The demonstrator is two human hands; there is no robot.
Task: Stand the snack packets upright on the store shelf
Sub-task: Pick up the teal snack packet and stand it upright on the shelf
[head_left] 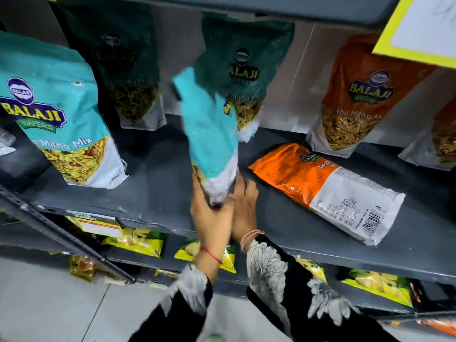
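At the centre of the frame, a person's left hand point(209, 213) and right hand point(244, 206) are closing around the white bottom end of a teal snack packet point(212, 141), each grip holding one side of it just above the front part of the grey shelf point(153, 183). The packet is pointing top-up but leaning toward the upper left, so the standing step is judged under way, not finished. The next move is likely calling for squaring its base on the shelf and letting go gently. At right, an orange packet point(328, 188) is lying flat, awaiting its turn. Farther back, teal point(59, 114), dark green point(246, 70) and orange point(357, 99) packets are standing upright against the rear wall.
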